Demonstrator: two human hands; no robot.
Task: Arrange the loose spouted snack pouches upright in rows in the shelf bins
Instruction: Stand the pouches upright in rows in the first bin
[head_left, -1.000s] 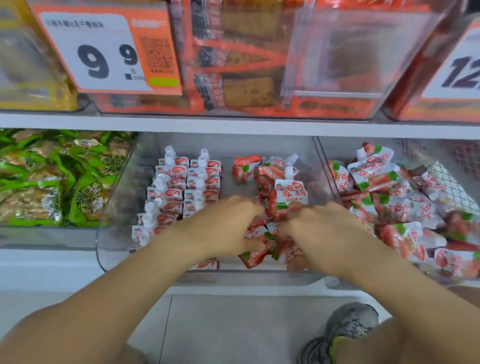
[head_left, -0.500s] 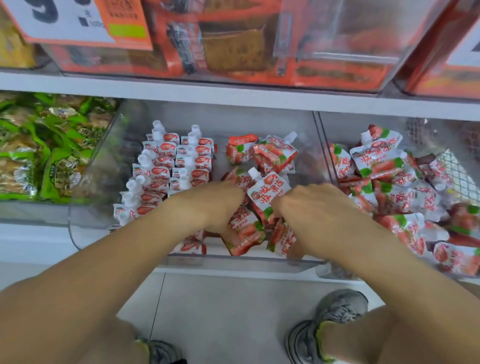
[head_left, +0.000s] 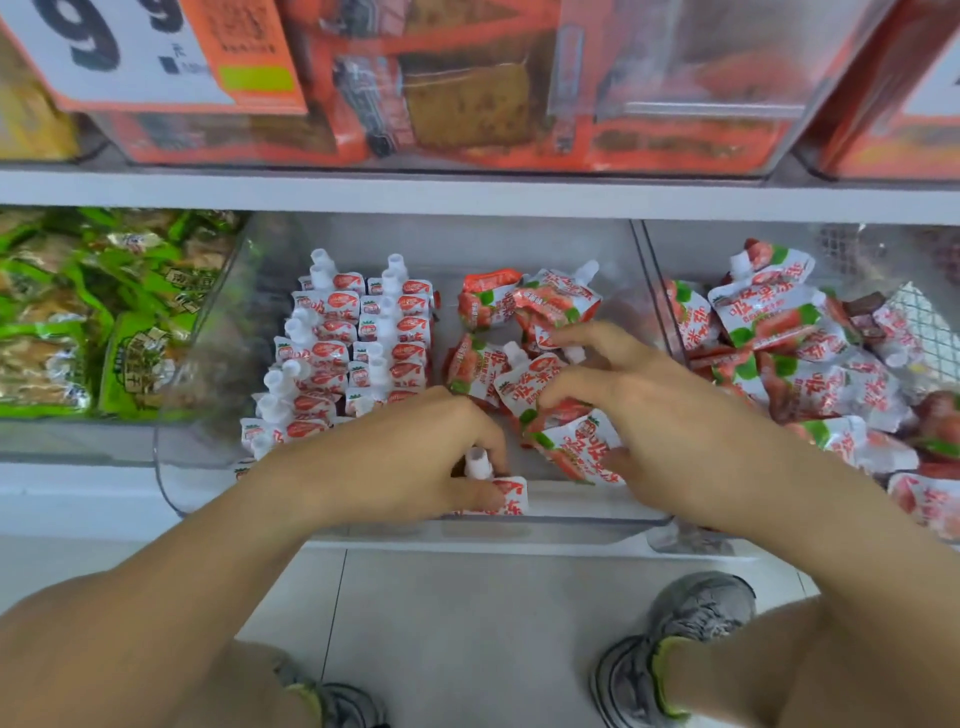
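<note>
A clear shelf bin (head_left: 171, 467) holds red-and-white spouted pouches. Two upright rows (head_left: 358, 338) fill its left half, spouts up. Loose pouches (head_left: 524, 306) lie jumbled in its right half. My left hand (head_left: 410, 457) pinches one upright pouch (head_left: 498, 493) at the bin's front edge, its white spout showing between my fingers. My right hand (head_left: 644, 405) rests on the loose pile and grips a tilted pouch (head_left: 576, 447) just right of the left hand.
A second clear bin (head_left: 649, 270) to the right holds a heap of the same pouches (head_left: 795, 353). Green snack packs (head_left: 93, 312) fill the left bin. Orange boxes (head_left: 467, 93) and a price card (head_left: 130, 47) sit on the shelf above. My shoes (head_left: 691, 634) stand on the tile floor.
The left hand has dropped to the bin's front edge with a pouch held upright. The right hand slid forward over the loose pile and took hold of another pouch. The view tilted down slightly.
</note>
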